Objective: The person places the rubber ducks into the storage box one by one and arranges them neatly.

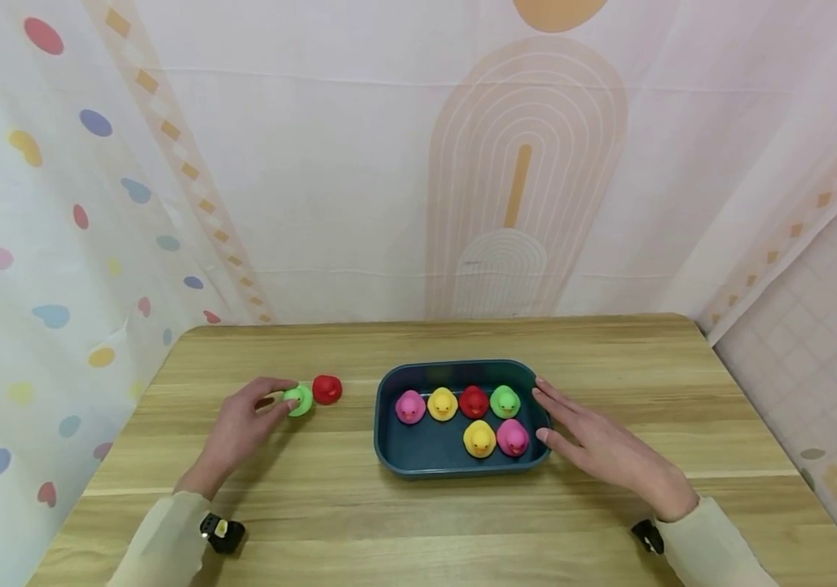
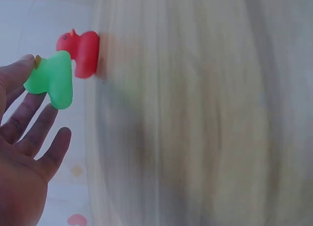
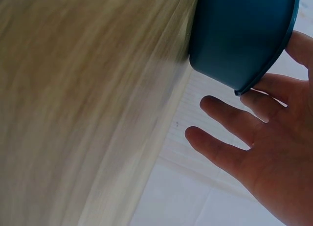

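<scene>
Thumb and fingers of my left hand [image 1: 249, 420] pinch a green rubber duck [image 1: 301, 400]. In the left wrist view the green duck [image 2: 55, 80] shows side-on between thumb and fingertips. A red rubber duck [image 1: 327, 390] sits on the table just right of it. My right hand [image 1: 601, 444] lies at the right end of a dark teal tray [image 1: 418, 472], its fingers extended and fingertips at the rim. In the right wrist view, thumb and some fingertips meet the tray's rim [image 3: 274, 64], while two fingers stand apart from it.
Several rubber ducks sit in the tray: pink [image 1: 411, 407], yellow [image 1: 442, 403], red [image 1: 473, 402] and green [image 1: 505, 401] along the back, yellow [image 1: 479, 439] and pink [image 1: 513, 437] in front. The wooden table [image 1: 359, 530] ends at a patterned curtain [image 1: 345, 204].
</scene>
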Demonstrator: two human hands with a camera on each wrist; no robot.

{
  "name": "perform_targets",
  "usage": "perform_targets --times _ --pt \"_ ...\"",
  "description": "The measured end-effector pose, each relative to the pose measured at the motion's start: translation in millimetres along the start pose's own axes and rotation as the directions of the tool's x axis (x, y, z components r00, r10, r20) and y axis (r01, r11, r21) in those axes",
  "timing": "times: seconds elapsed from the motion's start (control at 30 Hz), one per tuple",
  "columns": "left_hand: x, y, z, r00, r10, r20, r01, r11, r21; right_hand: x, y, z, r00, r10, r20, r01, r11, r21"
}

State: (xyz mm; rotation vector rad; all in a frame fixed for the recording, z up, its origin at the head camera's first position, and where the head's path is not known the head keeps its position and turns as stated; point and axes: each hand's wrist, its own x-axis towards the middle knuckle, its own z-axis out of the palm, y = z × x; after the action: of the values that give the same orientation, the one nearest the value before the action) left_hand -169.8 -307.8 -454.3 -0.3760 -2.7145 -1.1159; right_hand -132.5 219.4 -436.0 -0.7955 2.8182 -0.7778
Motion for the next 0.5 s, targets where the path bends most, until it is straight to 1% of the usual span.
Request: perform_targets --times 0.13,0.5 --pt "-4.7 7.1 1.9 0.999 0.025 -0.033 -0.025 1.000 0.004 -0.2 -0.2 -0.1 1.000 0.003 0.001 -0.003 1.000 0.002" --pt "-15.4 24.5 5.2 0.996 0.046 -0.076 -0.046 0.999 0.003 0.6 0.5 0.3 1.000 0.014 0.003 -0.014 1.000 0.009"
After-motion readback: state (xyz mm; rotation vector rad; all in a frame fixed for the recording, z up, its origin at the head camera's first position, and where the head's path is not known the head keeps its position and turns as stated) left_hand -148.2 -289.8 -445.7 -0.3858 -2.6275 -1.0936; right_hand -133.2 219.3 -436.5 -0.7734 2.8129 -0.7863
